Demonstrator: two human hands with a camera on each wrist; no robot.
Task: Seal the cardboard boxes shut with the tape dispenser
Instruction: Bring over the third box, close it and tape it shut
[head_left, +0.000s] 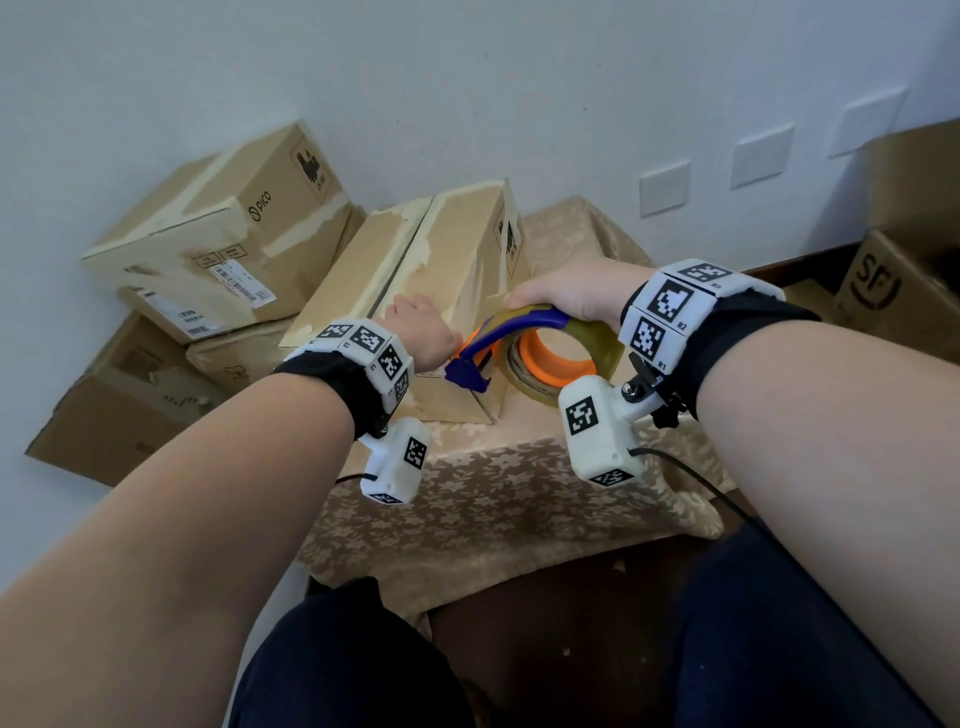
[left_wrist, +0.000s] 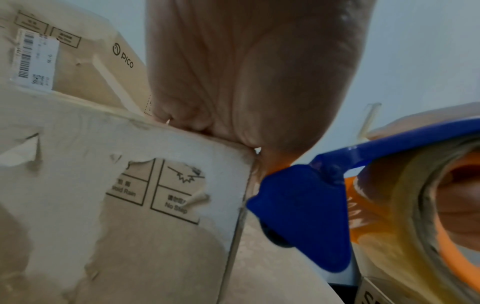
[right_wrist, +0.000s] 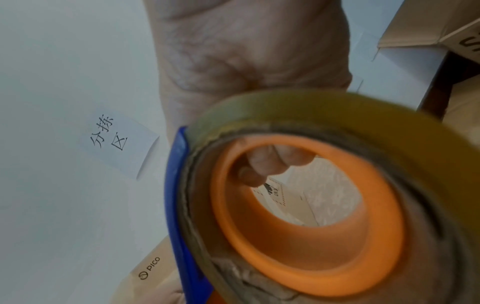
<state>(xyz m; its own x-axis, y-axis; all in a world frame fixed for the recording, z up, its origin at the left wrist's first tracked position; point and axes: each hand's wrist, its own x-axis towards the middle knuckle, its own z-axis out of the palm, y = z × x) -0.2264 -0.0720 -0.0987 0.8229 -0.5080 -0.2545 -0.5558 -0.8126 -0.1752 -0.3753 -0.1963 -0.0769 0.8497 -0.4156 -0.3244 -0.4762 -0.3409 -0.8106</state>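
A worn cardboard box (head_left: 457, 249) with old tape marks lies on the cloth-covered table; its side with printed symbols (left_wrist: 130, 205) fills the left wrist view. My left hand (head_left: 415, 322) rests on the box's top near its front edge, the palm (left_wrist: 246, 72) pressing on the upper corner. My right hand (head_left: 571, 293) grips the tape dispenser (head_left: 550, 358), a blue frame with an orange core and a yellowish tape roll. Its fingers (right_wrist: 272, 162) curl through the core (right_wrist: 384, 236). The blue cutter end (left_wrist: 306, 205) sits against the box's near right corner, just below my left hand.
A PICO box (head_left: 223, 234) is stacked on other boxes at the left, with flattened cardboard (head_left: 119, 405) on the floor. An SF box (head_left: 904, 280) stands at the right. The table's floral cloth (head_left: 519, 493) hangs toward my knees. The wall carries sockets (head_left: 665, 187) and a paper note (right_wrist: 119, 142).
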